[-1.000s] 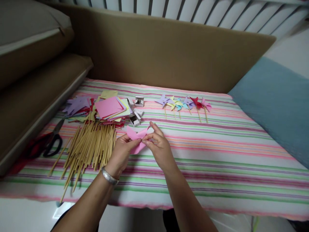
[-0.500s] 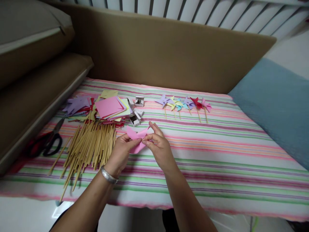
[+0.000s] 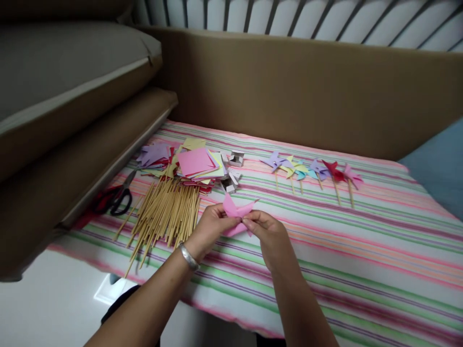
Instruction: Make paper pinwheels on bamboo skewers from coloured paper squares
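Note:
A pink paper pinwheel (image 3: 237, 210), partly folded, is held between both hands above the striped cloth (image 3: 325, 231). My left hand (image 3: 214, 225) pinches its left side, thumb near the middle. From the right, my right hand (image 3: 265, 226) grips the paper with thumb and fingertips close to the centre, where the two thumbs nearly meet. Whatever may lie under the fingertips is hidden. Left of my left hand lies a heap of thin wooden sticks (image 3: 164, 212). Beyond the hands are a stack of coloured paper squares (image 3: 197, 163) and small white boxes (image 3: 237, 158).
Several finished pinwheels (image 3: 318, 169) on sticks lie in a row at the back right. Black-handled scissors (image 3: 121, 195) rest at the left, beside cut paper pieces (image 3: 154, 155). Stacked brown cushions (image 3: 108, 130) stand at the left, and a brown panel (image 3: 289, 96) borders the back.
The view has swung left, so everything sits farther right in the picture. My right fingers have come in from the raised paper tip to the pinwheel's middle; my left hand keeps its pinch.

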`<state>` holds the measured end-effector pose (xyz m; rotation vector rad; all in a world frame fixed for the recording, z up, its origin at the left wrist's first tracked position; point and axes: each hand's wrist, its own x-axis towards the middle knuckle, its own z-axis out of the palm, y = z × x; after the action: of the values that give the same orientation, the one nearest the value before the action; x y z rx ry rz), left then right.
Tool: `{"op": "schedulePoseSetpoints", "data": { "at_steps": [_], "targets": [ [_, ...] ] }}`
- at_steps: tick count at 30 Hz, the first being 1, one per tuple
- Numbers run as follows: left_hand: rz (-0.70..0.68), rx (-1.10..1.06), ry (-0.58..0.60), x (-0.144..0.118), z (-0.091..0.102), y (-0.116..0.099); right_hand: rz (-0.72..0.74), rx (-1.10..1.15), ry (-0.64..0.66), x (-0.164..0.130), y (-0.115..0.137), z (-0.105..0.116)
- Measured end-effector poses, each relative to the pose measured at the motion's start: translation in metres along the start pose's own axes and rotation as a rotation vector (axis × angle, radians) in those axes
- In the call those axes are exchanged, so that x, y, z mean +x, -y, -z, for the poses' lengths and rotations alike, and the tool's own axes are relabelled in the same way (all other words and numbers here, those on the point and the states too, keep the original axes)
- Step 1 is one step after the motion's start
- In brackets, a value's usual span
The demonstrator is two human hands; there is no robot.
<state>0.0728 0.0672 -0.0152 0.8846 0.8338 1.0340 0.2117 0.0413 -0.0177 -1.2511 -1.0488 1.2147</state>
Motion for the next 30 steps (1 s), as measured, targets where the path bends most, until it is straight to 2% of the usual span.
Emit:
{"op": "schedulePoseSetpoints", "data": {
  "at_steps": [9, 17, 30],
  "targets": [
    [0.035, -0.067, -0.046, -0.0020, -0.0007, -0.0034, -0.049, 0.079, -0.073, -0.0012, 0.0047, -0.0101],
    [0.047, -0.091, -0.097, -0.0013, -0.0019, -0.0035, -0.082, 0.088, -0.073, 0.0010, -0.0003, -0.0078],
    [0.045, -0.057, -0.101, -0.0005, -0.0019, -0.0005, -0.050, 0.112, -0.102, 0.0025, -0.0020, -0.0098]
  ]
}}
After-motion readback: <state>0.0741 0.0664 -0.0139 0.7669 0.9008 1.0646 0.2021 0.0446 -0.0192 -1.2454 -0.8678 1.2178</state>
